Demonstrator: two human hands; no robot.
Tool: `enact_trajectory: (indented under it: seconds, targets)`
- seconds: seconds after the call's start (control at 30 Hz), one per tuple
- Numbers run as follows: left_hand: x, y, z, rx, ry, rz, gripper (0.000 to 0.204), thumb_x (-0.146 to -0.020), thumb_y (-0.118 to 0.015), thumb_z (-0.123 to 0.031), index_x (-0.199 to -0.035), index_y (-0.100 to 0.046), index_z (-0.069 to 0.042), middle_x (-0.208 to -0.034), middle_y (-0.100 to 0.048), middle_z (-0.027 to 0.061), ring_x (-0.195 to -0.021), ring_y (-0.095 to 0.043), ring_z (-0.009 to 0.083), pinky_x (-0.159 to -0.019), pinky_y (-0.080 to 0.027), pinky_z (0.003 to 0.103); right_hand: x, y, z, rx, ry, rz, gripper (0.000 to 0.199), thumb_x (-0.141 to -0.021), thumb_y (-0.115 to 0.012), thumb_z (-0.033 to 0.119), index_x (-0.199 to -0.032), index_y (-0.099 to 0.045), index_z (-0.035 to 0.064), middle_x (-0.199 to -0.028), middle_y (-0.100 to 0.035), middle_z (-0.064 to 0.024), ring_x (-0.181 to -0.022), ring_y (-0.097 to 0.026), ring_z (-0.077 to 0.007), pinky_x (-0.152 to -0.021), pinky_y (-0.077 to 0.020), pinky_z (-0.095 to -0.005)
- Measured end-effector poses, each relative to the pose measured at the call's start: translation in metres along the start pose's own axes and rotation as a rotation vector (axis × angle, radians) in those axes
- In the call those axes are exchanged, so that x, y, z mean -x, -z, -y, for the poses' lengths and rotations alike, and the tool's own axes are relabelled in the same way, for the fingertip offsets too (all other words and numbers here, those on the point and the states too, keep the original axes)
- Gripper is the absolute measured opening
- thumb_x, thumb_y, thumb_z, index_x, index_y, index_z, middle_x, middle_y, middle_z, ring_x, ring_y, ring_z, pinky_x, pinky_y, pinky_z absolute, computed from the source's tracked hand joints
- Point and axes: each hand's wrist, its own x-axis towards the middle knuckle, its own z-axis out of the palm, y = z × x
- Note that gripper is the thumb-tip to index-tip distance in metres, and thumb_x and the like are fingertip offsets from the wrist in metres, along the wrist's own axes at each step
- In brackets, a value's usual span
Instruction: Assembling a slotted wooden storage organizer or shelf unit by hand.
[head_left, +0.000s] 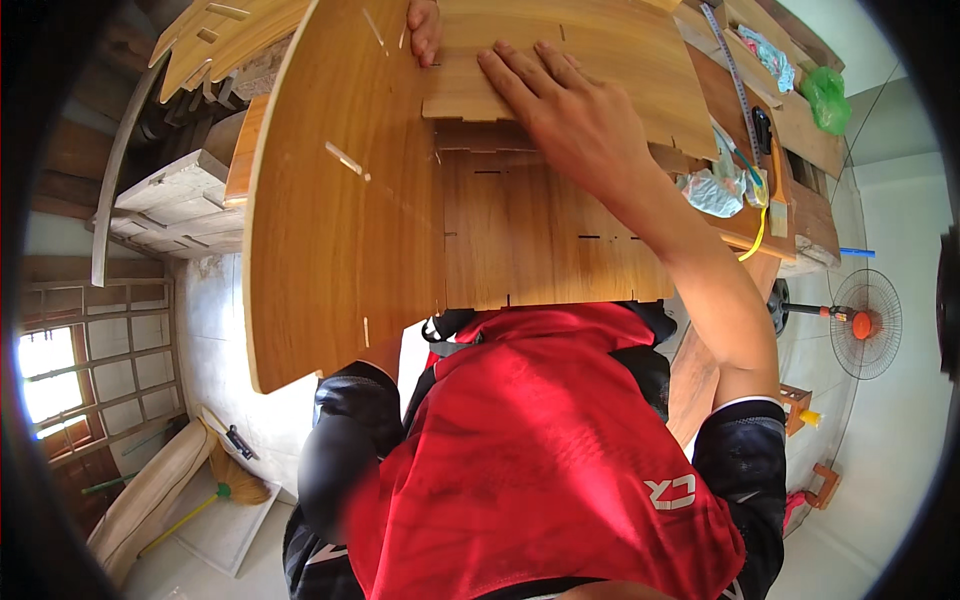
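Note:
A piece of wooden furniture made of slotted panels stands before me. Its tall side panel (pixel 340 200) rises on the left, with light slots cut through it. My right hand (pixel 560 100) lies flat on the upper horizontal panel (pixel 640 80), fingers spread, pressing on its surface. Nearer to me and lower down is another slotted panel (pixel 540 235). My left forearm passes behind the side panel. At the top edge, the bent fingers of what appears to be my left hand (pixel 424 32) hold the side panel by the joint; the wrist is hidden.
On the right bench lie a ruler (pixel 735 85), a green plastic bag (pixel 826 100), a clear plastic bag (pixel 712 192) and a paintbrush (pixel 778 210). A fan (pixel 862 325) stands beyond. Slotted boards (pixel 225 40) are at upper left; a broom (pixel 235 485) rests at lower left.

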Motion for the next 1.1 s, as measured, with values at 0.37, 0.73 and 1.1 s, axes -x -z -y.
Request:
enact_trajectory:
  seconds: [0.37,0.73,1.1]
  targets:
    - [-0.026,0.002,-0.018,0.109,-0.084,0.518,0.042,-0.108,-0.05,-0.046,-0.109,-0.056,-0.005,-0.093,-0.06,0.006,-0.093,-0.057,0.0205,-0.084,-0.052,0.026,0.003,0.0,-0.026,0.084,0.216,-0.062,0.057,-0.089,-0.065,0.017,-0.143,-0.056,0.0019,-0.136,-0.064,-0.0132,-0.112,-0.069,-0.033,-0.086,-0.0601,-0.0332]
    - [-0.038,0.012,-0.034,0.137,-0.046,0.7,0.027,-0.106,-0.056,-0.035,-0.105,-0.054,-0.008,-0.093,-0.058,0.0034,-0.095,-0.055,0.0195,-0.085,-0.053,0.023,0.014,-0.001,-0.01,0.137,0.141,-0.037,0.059,-0.089,-0.066,0.02,-0.143,-0.055,-0.0012,-0.139,-0.063,-0.0171,-0.113,-0.068,-0.0382,-0.095,-0.0573,-0.04]
    - [-0.057,-0.012,-0.017,0.218,-0.179,0.721,0.016,-0.107,-0.057,-0.019,-0.11,-0.058,-0.004,-0.098,-0.063,0.0084,-0.1,-0.061,0.0228,-0.082,-0.062,0.026,0.02,0.002,-0.043,0.086,0.183,0.07,0.063,-0.093,-0.058,0.017,-0.154,-0.044,0.0099,-0.148,-0.057,-0.0043,-0.128,-0.062,-0.0267,-0.081,-0.0617,-0.0313]
